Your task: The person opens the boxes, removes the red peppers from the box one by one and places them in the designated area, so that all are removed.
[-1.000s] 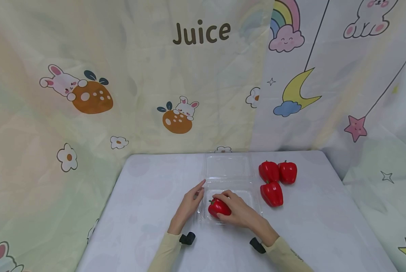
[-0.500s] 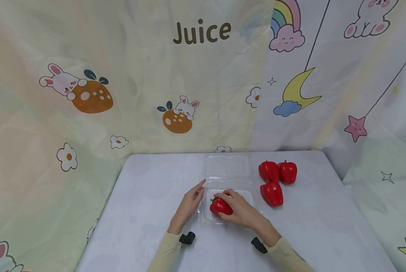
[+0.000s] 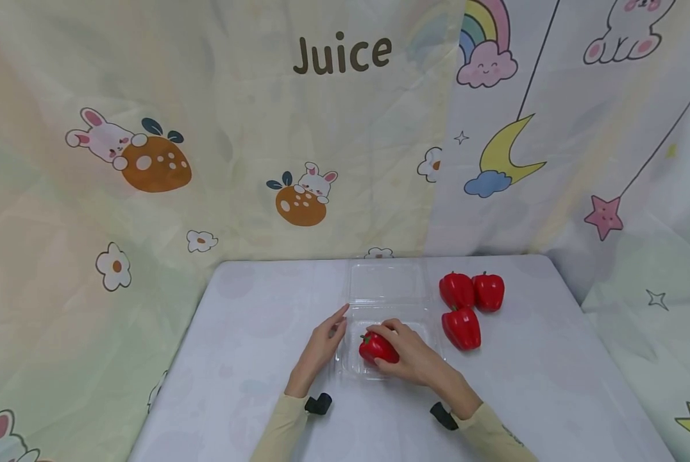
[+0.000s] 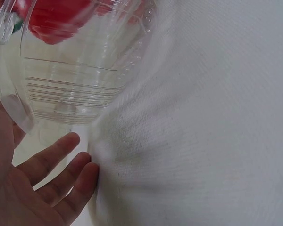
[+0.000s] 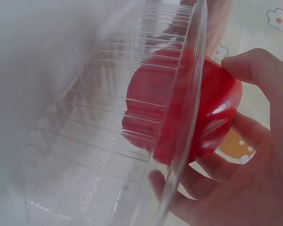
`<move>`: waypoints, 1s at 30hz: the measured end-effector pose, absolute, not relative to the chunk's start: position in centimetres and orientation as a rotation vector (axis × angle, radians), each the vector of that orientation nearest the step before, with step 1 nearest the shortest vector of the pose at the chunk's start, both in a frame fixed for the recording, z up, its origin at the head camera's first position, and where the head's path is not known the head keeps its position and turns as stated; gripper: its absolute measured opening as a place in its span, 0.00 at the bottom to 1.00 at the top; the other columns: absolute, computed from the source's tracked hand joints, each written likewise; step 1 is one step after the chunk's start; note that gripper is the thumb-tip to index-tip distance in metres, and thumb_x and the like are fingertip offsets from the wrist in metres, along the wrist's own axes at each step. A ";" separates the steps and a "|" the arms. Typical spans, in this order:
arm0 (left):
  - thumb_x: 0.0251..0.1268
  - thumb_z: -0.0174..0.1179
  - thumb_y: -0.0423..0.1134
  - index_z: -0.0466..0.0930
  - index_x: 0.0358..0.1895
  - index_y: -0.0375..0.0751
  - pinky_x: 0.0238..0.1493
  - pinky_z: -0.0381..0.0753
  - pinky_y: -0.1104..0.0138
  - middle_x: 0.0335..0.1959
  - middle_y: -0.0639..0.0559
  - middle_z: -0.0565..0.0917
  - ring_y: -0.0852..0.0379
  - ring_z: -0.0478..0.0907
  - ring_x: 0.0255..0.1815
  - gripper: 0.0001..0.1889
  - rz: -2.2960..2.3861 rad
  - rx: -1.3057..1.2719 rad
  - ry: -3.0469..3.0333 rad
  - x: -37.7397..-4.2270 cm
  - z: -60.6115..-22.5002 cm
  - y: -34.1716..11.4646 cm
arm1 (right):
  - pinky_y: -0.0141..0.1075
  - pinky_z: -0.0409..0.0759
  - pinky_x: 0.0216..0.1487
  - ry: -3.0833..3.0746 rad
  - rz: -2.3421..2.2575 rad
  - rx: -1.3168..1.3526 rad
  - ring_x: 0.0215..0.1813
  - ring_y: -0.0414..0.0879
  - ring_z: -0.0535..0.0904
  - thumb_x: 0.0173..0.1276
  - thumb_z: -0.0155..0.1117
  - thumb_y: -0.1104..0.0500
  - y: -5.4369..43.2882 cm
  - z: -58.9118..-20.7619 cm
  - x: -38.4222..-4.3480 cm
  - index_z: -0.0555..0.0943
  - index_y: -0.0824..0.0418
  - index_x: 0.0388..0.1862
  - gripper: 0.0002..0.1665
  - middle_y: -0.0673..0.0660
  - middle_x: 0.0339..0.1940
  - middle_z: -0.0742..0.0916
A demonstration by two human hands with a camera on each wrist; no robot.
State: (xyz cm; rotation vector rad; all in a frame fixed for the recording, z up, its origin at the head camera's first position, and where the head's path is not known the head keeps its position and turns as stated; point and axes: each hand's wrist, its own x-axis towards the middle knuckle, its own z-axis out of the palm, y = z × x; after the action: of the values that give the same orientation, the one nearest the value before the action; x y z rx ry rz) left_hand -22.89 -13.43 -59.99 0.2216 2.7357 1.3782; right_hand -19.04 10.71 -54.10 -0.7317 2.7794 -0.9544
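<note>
In the head view my right hand holds a red bell pepper with a green stem in the base of a clear plastic clamshell container. The right wrist view shows thumb and fingers curled round the bell pepper, seen partly through the clear wall. My left hand lies along the container's left side. In the left wrist view its fingers are extended and spread, and the thumb is at the clear rim. Whether the pepper touches the container's floor is hidden.
The container's lid lies open towards the back. To the right, three more red bell peppers sit close together on the white-covered table. A printed cloth backdrop hangs behind the table.
My right hand has shifted slightly right and away from me with the bell pepper. My left hand has stayed in place beside the container.
</note>
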 end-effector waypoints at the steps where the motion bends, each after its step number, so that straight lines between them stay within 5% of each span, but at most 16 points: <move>1: 0.79 0.50 0.50 0.63 0.76 0.67 0.57 0.85 0.51 0.65 0.45 0.80 0.47 0.81 0.59 0.25 1.377 0.223 2.736 -22.9 -60.0 -13.4 | 0.45 0.89 0.47 2.779 -0.954 -0.734 0.61 0.49 0.75 0.49 0.81 0.51 10.7 -54.1 -19.1 0.72 0.43 0.70 0.47 0.53 0.62 0.77; 30: 0.80 0.49 0.49 0.63 0.76 0.66 0.52 0.85 0.56 0.64 0.46 0.81 0.51 0.81 0.55 0.25 1.386 0.207 2.738 -22.9 -60.2 -13.4 | 0.46 0.88 0.48 2.787 -1.064 -0.598 0.64 0.50 0.74 0.44 0.85 0.52 12.9 -53.0 -19.2 0.70 0.42 0.70 0.52 0.52 0.63 0.77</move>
State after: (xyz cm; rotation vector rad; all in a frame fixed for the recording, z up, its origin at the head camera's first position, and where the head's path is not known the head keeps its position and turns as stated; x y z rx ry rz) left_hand -22.94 -13.37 -60.15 0.2069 2.7382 1.3862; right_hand -19.19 12.94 -53.02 -0.5977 2.7870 -1.0639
